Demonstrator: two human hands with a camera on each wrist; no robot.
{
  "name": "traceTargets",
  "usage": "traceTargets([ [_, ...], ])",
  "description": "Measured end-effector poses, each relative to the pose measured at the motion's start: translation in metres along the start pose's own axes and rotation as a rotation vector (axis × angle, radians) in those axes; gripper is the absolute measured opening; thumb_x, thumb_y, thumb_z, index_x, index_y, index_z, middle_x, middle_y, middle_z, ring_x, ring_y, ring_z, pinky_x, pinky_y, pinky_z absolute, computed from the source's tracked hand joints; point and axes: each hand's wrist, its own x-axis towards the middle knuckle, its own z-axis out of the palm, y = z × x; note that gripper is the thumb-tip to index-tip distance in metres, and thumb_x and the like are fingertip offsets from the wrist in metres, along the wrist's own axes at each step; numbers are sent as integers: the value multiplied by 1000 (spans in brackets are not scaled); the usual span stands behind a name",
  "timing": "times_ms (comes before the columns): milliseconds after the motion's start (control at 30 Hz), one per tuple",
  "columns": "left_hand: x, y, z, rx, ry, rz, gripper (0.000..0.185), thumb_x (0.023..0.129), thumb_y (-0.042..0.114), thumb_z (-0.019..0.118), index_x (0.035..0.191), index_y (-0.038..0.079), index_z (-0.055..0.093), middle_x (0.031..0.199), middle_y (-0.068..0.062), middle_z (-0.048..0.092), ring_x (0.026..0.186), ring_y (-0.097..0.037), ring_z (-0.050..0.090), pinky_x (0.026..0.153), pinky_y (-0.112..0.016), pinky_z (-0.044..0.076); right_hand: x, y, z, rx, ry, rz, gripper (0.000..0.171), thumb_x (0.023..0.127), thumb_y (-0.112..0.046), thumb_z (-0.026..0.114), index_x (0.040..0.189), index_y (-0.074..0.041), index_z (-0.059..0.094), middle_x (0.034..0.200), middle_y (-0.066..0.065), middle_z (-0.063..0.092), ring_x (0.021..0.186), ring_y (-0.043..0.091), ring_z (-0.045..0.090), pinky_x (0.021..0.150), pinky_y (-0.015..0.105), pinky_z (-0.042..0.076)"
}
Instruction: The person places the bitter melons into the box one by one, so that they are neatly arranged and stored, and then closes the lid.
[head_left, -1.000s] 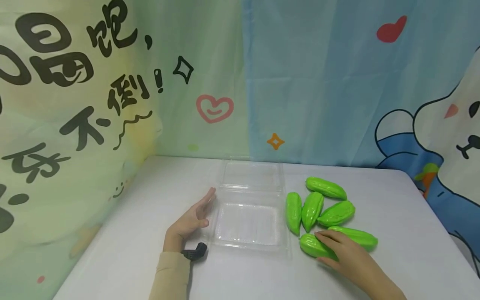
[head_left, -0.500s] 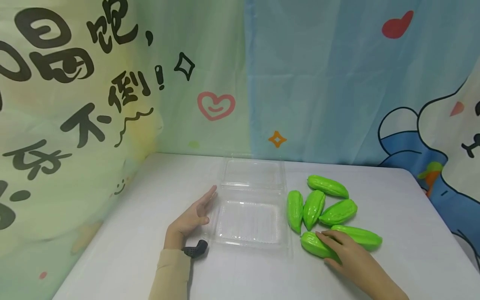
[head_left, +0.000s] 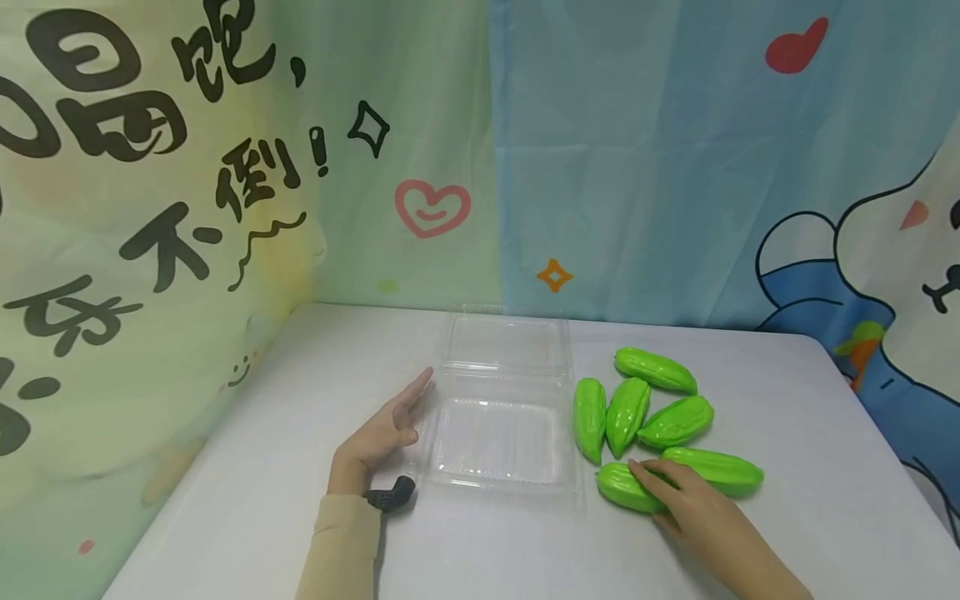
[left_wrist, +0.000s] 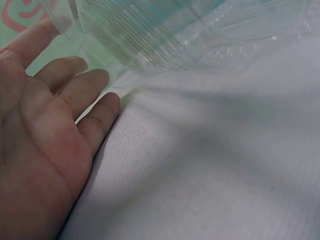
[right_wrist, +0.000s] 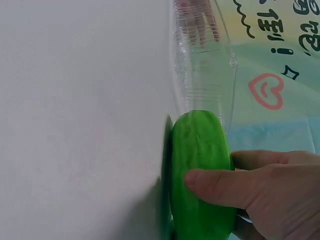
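A clear plastic clamshell container (head_left: 450, 467) lies open in the middle of the white table, its lid (head_left: 506, 342) folded flat toward the back. My left hand (head_left: 386, 429) rests flat against the container's left edge with straight fingers; the left wrist view shows the palm (left_wrist: 45, 130) beside the ribbed wall (left_wrist: 150, 45). Several green ridged gourds (head_left: 652, 371) lie to the right of the container. My right hand (head_left: 678, 500) grips the nearest gourd (head_left: 618, 487). In the right wrist view the thumb (right_wrist: 225, 187) lies across that gourd (right_wrist: 197, 145).
A small black object (head_left: 390, 497) lies by my left wrist. Printed fabric backdrops (head_left: 637, 167) close off the back and left sides. The table's right edge (head_left: 885, 433) runs near the gourds. Bare tabletop (head_left: 525, 550) shows in front of the container.
The gourd under my right hand has edged slightly toward the container. My left hand and the container have stayed put.
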Motion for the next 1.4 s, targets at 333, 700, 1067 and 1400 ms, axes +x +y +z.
traceTargets([
  [333, 0, 0, -1, -44, -8, -10, 116, 65, 56, 78, 154, 20, 13, 162, -3, 3, 149, -29, -1, 118, -54, 2, 3, -6, 0, 32, -54, 78, 67, 66, -11, 84, 127, -10, 59, 121, 11, 60, 109, 30, 61, 87, 45, 54],
  [700, 0, 1, 2, -30, 12, -43, 117, 63, 56, 80, 154, 21, 15, 162, 1, 5, 149, -25, -1, 119, -50, 2, -1, -6, 1, -10, -47, 84, 71, 64, -9, 85, 129, -18, 59, 121, 9, 59, 106, 29, 61, 80, 43, 57],
  [1067, 1, -4, -4, -12, -15, -17, 105, 71, 39, 81, 153, 20, 18, 161, 3, 8, 149, -20, 1, 119, -42, 3, -2, -3, 3, 25, -50, 112, 66, 65, -13, 85, 126, -11, 59, 119, 9, 62, 108, 30, 61, 84, 46, 55],
  [1400, 1, -3, -3, 9, -16, -18, 103, 73, 39, 80, 153, 20, 18, 161, 4, 9, 149, -18, 2, 117, -17, 10, 0, -1, 4, 39, -53, 114, 67, 65, -16, 85, 127, -16, 60, 119, 8, 62, 104, 29, 62, 79, 46, 56],
])
